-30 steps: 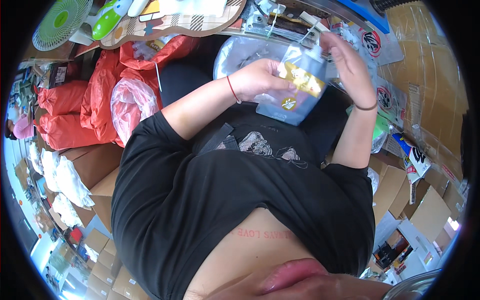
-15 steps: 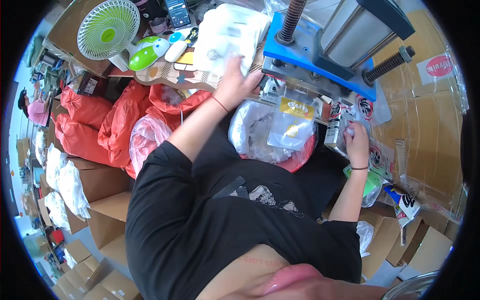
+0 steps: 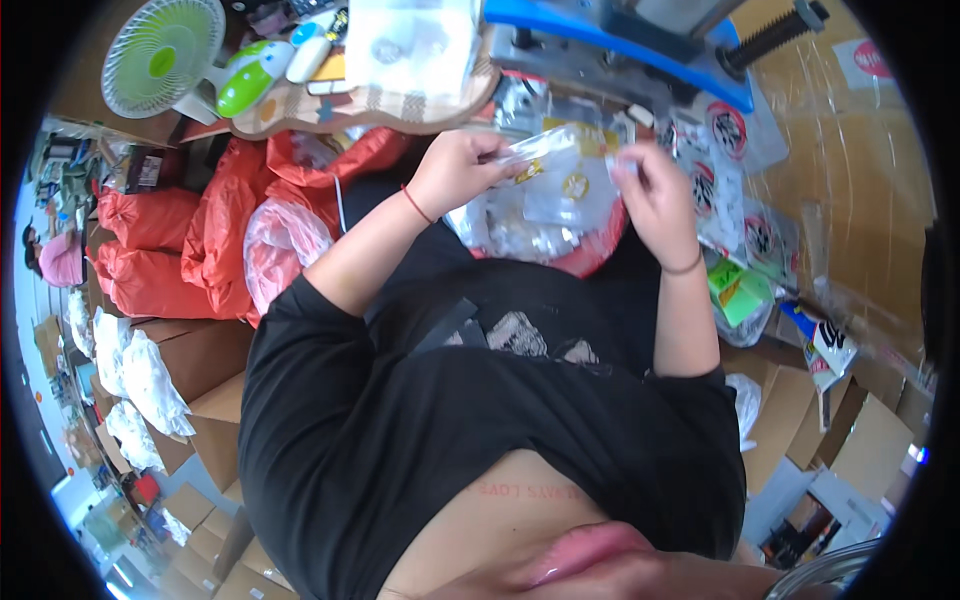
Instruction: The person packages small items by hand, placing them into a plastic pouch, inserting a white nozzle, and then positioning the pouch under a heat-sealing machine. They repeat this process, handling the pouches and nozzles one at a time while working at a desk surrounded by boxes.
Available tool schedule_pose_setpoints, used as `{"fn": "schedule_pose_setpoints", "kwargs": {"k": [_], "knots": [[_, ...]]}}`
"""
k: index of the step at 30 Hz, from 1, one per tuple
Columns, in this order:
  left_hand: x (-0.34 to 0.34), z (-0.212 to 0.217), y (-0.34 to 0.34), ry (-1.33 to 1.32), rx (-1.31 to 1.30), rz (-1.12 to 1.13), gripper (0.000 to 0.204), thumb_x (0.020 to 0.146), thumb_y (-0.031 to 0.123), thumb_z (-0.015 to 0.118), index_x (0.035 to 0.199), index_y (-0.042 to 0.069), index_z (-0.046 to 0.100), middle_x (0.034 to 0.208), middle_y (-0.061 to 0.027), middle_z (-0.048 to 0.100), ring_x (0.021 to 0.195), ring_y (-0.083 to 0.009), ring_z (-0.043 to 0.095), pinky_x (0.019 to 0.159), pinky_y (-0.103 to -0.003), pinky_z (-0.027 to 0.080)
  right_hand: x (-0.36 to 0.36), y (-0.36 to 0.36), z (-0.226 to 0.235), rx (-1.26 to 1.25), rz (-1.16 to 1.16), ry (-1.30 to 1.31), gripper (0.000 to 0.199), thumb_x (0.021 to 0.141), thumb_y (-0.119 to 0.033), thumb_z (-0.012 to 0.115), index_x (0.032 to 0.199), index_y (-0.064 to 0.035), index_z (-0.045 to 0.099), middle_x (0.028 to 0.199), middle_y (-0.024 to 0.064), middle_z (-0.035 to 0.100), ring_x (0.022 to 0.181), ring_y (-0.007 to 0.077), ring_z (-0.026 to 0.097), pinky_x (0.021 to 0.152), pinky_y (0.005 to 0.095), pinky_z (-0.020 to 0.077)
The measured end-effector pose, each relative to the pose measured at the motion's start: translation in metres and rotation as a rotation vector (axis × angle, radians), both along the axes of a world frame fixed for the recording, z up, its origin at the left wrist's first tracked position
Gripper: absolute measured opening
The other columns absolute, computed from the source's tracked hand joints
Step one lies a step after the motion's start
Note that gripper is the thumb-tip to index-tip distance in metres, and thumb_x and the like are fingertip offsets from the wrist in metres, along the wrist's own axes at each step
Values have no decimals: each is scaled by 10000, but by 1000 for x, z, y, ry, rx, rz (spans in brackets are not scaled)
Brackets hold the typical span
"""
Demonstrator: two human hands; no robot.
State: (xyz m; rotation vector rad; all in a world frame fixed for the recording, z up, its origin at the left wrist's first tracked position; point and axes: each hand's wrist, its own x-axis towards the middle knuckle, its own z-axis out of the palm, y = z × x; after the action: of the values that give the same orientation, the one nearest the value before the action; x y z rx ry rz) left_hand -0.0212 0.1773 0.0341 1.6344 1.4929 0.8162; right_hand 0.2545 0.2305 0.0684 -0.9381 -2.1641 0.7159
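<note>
My left hand (image 3: 458, 178) pinches one end of a clear plastic bag (image 3: 548, 148) with yellow print, in front of the blue press. At the bag's other end my right hand (image 3: 658, 208) has its fingers closed, seemingly on the bag's edge. Below the stretched bag, a second clear bag with a yellow design (image 3: 572, 190) hangs over a red-rimmed container (image 3: 600, 245) full of plastic scraps. The blue press (image 3: 620, 35) stands just beyond both hands. Glare blurs the bag's contents.
A stack of printed bags (image 3: 410, 50) lies on a patterned board (image 3: 340, 108), with a green and white fan (image 3: 165, 60) beside it. Red bags (image 3: 215, 215) are piled at left. Cardboard (image 3: 840, 160) walls the right side, with black-and-white printed packets (image 3: 703, 185) before it.
My left hand left the stack of bags and came right and down. My right hand moved from the printed packets toward the middle. A clear bag is now stretched between them; the view shifted.
</note>
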Motion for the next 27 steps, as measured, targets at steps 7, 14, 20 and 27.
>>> {"fn": "schedule_pose_setpoints", "kwargs": {"k": [7, 14, 20, 27], "knots": [[58, -41, -3, -445, -181, -93, 260, 899, 252, 716, 921, -7, 719, 738, -13, 682, 644, -62, 584, 584, -244, 461, -9, 14, -10, 6, -45, 60, 206, 966, -177, 608, 926, 23, 638, 761, 28, 613, 698, 104, 545, 663, 247, 456], [84, -57, -18, -935, -627, -250, 265, 913, 192, 694, 1104, 8, 675, 974, -39, 710, 836, -102, 673, 739, -256, 550, 29, 25, -17, -72, 145, -228, 236, 964, -209, 584, 1072, -9, 647, 903, 127, 654, 827, 283, 610, 783, 346, 485], [69, -58, 18, -962, -552, -149, 267, 892, 111, 698, 1121, -16, 650, 1028, -95, 708, 922, -142, 691, 834, -267, 555, 96, 69, -62, 472, -272, -573, 306, 965, -153, 542, 1244, -30, 571, 1224, 186, 580, 1125, 358, 547, 976, 438, 431], [60, -56, 41, -1021, -593, -11, 375, 879, 107, 713, 1184, -61, 573, 1012, -122, 699, 925, -162, 687, 840, -274, 554, 113, 51, -85, 84, -268, -738, 389, 936, -167, 573, 1310, -66, 543, 1298, 216, 530, 1186, 411, 515, 1000, 460, 423]]}}
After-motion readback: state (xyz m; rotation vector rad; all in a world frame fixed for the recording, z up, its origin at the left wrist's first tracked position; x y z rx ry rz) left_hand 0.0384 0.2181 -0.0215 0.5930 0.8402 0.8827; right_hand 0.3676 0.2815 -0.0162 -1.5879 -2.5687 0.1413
